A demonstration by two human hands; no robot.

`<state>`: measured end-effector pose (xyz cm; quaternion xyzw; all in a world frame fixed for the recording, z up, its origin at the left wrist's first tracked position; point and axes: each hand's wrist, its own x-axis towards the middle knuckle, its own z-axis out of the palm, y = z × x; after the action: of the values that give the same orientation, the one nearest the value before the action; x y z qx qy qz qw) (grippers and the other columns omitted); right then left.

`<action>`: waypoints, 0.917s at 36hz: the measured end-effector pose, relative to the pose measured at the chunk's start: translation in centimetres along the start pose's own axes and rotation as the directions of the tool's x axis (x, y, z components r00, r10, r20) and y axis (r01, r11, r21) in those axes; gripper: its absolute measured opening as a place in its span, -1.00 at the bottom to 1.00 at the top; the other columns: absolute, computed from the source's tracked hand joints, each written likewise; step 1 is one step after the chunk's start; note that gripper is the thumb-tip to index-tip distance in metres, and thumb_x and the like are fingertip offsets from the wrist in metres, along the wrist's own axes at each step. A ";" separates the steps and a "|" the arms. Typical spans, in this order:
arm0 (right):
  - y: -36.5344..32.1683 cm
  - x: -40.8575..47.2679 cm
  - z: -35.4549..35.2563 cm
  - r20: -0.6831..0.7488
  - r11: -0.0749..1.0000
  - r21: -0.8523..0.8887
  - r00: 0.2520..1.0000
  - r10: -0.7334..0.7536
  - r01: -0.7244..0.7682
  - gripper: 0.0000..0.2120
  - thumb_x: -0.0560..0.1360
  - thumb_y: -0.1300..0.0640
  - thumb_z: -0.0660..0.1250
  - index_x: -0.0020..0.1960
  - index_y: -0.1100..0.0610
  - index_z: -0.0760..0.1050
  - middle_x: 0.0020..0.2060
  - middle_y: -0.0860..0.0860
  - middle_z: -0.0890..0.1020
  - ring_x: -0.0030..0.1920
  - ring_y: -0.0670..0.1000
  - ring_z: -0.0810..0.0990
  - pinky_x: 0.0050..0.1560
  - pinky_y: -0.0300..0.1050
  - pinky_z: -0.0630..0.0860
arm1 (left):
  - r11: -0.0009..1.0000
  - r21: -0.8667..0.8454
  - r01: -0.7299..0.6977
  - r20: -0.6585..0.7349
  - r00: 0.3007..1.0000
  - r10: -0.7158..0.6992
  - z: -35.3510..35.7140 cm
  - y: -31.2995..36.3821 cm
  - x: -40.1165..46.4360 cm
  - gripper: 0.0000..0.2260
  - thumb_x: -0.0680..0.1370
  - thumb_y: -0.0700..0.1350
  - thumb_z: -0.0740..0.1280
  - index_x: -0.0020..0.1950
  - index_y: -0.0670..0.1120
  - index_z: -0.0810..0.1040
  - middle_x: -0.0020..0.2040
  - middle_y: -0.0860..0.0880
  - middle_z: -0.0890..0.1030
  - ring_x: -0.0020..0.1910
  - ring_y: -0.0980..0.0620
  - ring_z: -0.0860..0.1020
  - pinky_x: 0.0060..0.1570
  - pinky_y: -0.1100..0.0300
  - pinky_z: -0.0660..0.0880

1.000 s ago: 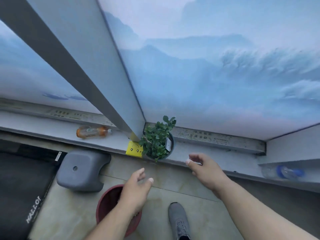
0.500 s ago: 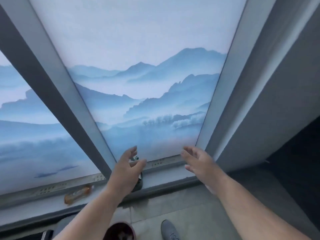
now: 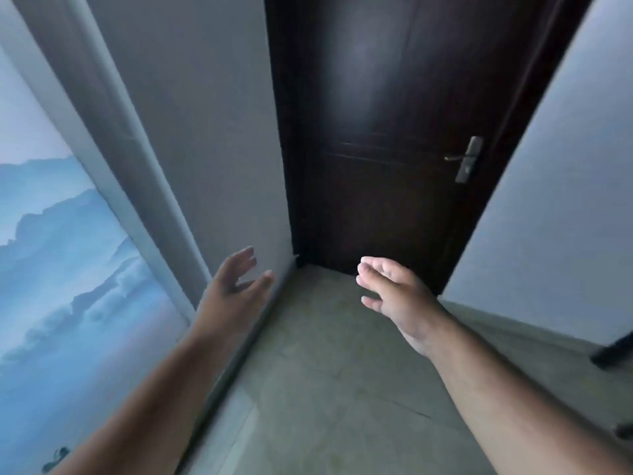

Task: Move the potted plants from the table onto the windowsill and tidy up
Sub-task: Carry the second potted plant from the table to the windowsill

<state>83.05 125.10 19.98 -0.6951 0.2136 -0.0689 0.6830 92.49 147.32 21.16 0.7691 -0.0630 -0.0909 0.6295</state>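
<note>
I see both hands raised before the dark door (image 3: 387, 132). My left hand (image 3: 233, 289) hangs left of the door, fingers spread and loose, holding nothing. My right hand (image 3: 394, 289) hangs below the door's handle (image 3: 466, 159), fingers straight and relaxed, also bare. No potted plant shows from here, so I cannot tell where it lies relative to either hand.

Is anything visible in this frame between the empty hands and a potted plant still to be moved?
That cannot be judged: no potted plant, table or windowsill is in view. The left hand and right hand are both empty with fingers relaxed, held over bare floor, facing a closed dark door.
</note>
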 end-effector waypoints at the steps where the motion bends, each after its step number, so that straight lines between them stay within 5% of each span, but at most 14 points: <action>1: 0.2 -1.1 -2.8 -0.054 1.000 0.009 0.999 0.004 -0.003 -0.51 0.64 -0.03 0.30 0.52 0.12 0.38 0.41 -0.03 0.52 0.39 -0.11 0.51 0.36 0.01 0.53 | 1.000 -0.006 -0.009 0.062 0.998 0.010 2.7 0.3 -0.1 -0.53 0.56 -0.12 0.44 0.45 0.04 0.43 0.39 0.03 0.52 0.09 0.03 0.63 0.00 0.14 0.61; 5: 2.5 -6.1 -15.3 -0.315 0.993 0.122 0.948 0.040 -0.001 -0.52 0.62 -0.03 0.34 0.48 0.12 0.42 0.40 -0.02 0.54 0.37 -0.07 0.53 0.38 0.08 0.52 | 0.997 0.060 -0.057 0.333 0.942 0.034 15.3 2.2 -1.7 -0.36 0.37 0.16 0.50 0.43 0.16 0.43 0.35 0.11 0.53 0.04 0.27 0.64 0.18 -0.06 0.60; 10: 5.2 -13.5 -28.6 -0.566 0.975 0.218 0.818 0.099 0.033 -0.60 0.60 0.02 0.37 0.39 0.13 0.48 0.36 0.00 0.55 0.37 -0.01 0.53 0.39 0.16 0.50 | 0.987 0.089 -0.134 0.568 0.821 0.060 30.6 4.2 -6.8 -0.48 0.56 0.01 0.40 0.50 0.12 0.36 0.34 0.16 0.51 -0.07 0.40 0.62 0.16 0.00 0.61; 14: 8.0 -20.7 -40.4 -0.715 0.965 0.255 0.683 0.148 0.057 -0.68 0.60 0.03 0.36 0.33 0.09 0.49 0.36 0.01 0.56 0.36 0.00 0.54 0.39 0.15 0.50 | 0.984 0.053 -0.172 0.708 0.701 0.084 44.9 5.4 -13.6 -0.51 0.58 -0.04 0.40 0.50 0.07 0.36 0.29 0.13 0.54 0.03 0.26 0.63 0.14 0.01 0.62; 23: 11.0 -32.3 -57.1 -0.857 0.961 0.272 0.468 0.216 0.053 -0.52 0.61 0.00 0.36 0.47 0.16 0.43 0.37 -0.02 0.55 0.34 -0.03 0.56 0.39 0.14 0.50 | 0.984 0.036 -0.175 0.871 0.488 0.055 63.5 7.5 -25.9 -0.51 0.57 0.00 0.42 0.47 0.12 0.37 0.31 0.14 0.51 -0.09 0.22 0.66 0.14 -0.05 0.62; 29: 12.6 -35.7 -64.7 -0.895 0.960 0.272 0.382 0.229 0.061 -0.51 0.63 -0.03 0.32 0.48 0.16 0.40 0.34 0.00 0.56 0.31 -0.01 0.58 0.38 0.13 0.52 | 0.977 0.047 -0.209 0.908 0.417 0.045 72.4 9.3 -30.0 -0.54 0.58 -0.05 0.41 0.46 0.06 0.39 0.32 0.09 0.50 0.01 0.19 0.63 0.11 0.00 0.64; 33: 13.4 -36.0 -69.0 -0.909 0.958 0.280 0.337 0.245 0.059 -0.52 0.64 -0.02 0.30 0.50 0.16 0.38 0.33 0.01 0.56 0.30 -0.03 0.58 0.35 0.06 0.54 | 0.979 0.034 -0.201 0.930 0.365 0.043 78.2 9.7 -30.9 -0.69 0.59 -0.10 0.39 0.28 0.15 0.43 0.16 0.14 0.55 -0.02 0.19 0.61 0.10 -0.01 0.64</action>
<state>21.25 76.03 17.86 -0.4184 0.5945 -0.4429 0.5247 45.41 77.08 17.64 0.6222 -0.4669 -0.4532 0.4352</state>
